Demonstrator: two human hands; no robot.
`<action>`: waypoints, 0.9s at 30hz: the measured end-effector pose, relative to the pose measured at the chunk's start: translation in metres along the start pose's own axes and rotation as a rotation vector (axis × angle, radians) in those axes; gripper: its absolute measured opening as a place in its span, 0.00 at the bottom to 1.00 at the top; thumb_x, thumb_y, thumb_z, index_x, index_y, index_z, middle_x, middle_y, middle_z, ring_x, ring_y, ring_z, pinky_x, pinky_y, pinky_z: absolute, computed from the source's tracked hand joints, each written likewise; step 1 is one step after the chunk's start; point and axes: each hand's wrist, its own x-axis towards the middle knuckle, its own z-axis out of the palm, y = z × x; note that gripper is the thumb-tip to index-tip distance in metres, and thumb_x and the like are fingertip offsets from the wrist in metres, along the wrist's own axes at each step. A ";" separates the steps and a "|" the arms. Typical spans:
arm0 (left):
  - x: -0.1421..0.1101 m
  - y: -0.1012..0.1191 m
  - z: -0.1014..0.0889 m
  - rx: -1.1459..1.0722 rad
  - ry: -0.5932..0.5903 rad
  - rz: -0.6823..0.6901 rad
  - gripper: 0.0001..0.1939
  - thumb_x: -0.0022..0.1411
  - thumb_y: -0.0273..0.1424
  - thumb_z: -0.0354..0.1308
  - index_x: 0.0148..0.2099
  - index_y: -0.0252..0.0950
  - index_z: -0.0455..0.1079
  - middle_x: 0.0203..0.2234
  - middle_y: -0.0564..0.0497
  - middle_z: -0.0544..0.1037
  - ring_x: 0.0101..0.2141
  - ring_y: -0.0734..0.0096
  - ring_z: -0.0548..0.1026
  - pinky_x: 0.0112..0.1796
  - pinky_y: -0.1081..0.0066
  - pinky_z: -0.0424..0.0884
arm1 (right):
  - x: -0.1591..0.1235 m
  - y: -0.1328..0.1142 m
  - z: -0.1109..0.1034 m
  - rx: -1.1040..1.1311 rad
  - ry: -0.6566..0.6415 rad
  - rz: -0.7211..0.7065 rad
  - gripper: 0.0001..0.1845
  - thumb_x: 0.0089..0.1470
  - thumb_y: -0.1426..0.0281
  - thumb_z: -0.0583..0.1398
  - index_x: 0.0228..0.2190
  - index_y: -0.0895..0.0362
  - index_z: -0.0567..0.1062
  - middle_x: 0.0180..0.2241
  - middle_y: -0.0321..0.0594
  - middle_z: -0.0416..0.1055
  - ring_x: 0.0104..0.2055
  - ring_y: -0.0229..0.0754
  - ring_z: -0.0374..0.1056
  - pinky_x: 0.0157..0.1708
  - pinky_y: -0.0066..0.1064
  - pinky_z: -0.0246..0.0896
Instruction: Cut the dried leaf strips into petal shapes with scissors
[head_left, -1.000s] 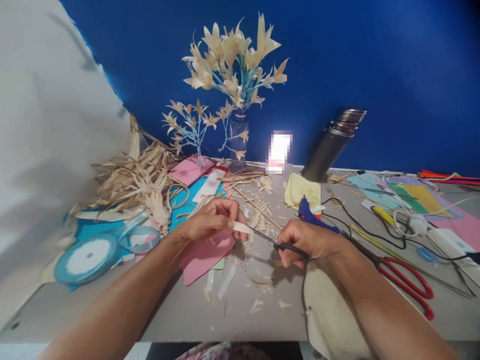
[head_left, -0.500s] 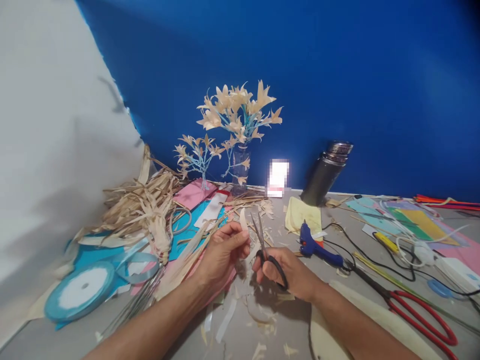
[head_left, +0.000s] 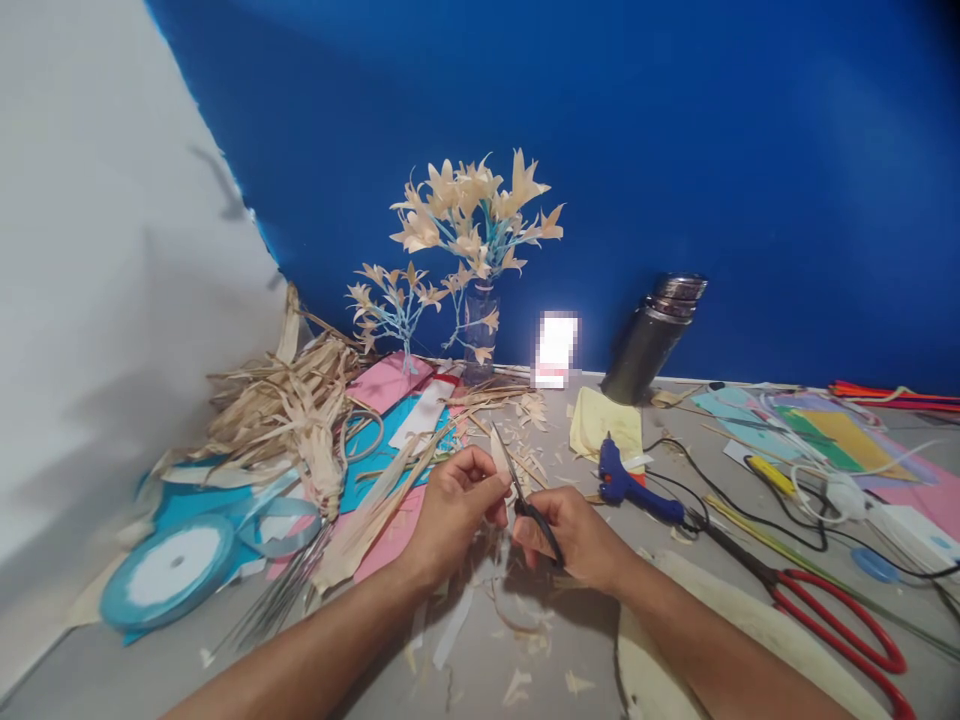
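Between the thumb and fingers of my left hand is a small pale strip of corn husk, its tip pointing up. My right hand grips black-handled scissors, whose blades lie nearly together along the right edge of the strip. Both hands are close together above the table, and scraps of cut husk lie beneath and around them. Behind the hands, husk flowers on blue stems stand in a clear bottle.
Dried husks are heaped at left, near a blue ribbon spool and thin wires. To the right lie a blue glue gun with its cord and large red-handled scissors. A dark flask stands by the wall.
The scissors have moved left against the husk strip, and their blades have come closer together. The view has shifted slightly.
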 end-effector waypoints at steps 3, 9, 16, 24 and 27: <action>0.001 -0.002 -0.002 -0.016 -0.025 -0.007 0.11 0.52 0.32 0.65 0.27 0.36 0.66 0.17 0.56 0.71 0.17 0.77 0.67 0.22 0.76 0.61 | 0.000 -0.001 0.000 0.028 0.012 0.020 0.36 0.48 0.39 0.59 0.17 0.62 0.73 0.15 0.36 0.66 0.19 0.33 0.55 0.20 0.25 0.46; 0.008 -0.002 -0.010 0.007 0.001 0.086 0.12 0.56 0.35 0.62 0.26 0.36 0.66 0.18 0.56 0.68 0.22 0.76 0.66 0.27 0.75 0.63 | -0.001 0.000 0.001 0.041 -0.003 0.052 0.32 0.47 0.43 0.63 0.17 0.61 0.73 0.16 0.36 0.67 0.19 0.33 0.56 0.20 0.25 0.47; 0.009 0.004 -0.011 0.020 0.025 0.119 0.07 0.54 0.31 0.63 0.28 0.36 0.67 0.20 0.55 0.71 0.23 0.75 0.68 0.29 0.75 0.64 | -0.002 0.001 0.003 0.075 -0.039 0.089 0.31 0.48 0.44 0.63 0.19 0.61 0.72 0.18 0.36 0.68 0.19 0.33 0.57 0.20 0.24 0.49; 0.011 -0.005 -0.016 -0.016 -0.024 0.068 0.07 0.55 0.30 0.62 0.28 0.35 0.67 0.19 0.55 0.71 0.21 0.78 0.66 0.25 0.76 0.61 | -0.004 0.002 -0.002 0.032 -0.129 -0.051 0.36 0.52 0.39 0.55 0.21 0.62 0.73 0.20 0.40 0.69 0.21 0.34 0.58 0.21 0.25 0.49; 0.009 -0.004 -0.014 -0.013 -0.007 0.059 0.08 0.55 0.29 0.62 0.28 0.35 0.66 0.19 0.55 0.70 0.21 0.78 0.66 0.25 0.76 0.61 | -0.004 0.000 -0.002 0.030 -0.110 -0.029 0.37 0.51 0.39 0.56 0.21 0.62 0.73 0.18 0.38 0.68 0.20 0.33 0.57 0.20 0.25 0.49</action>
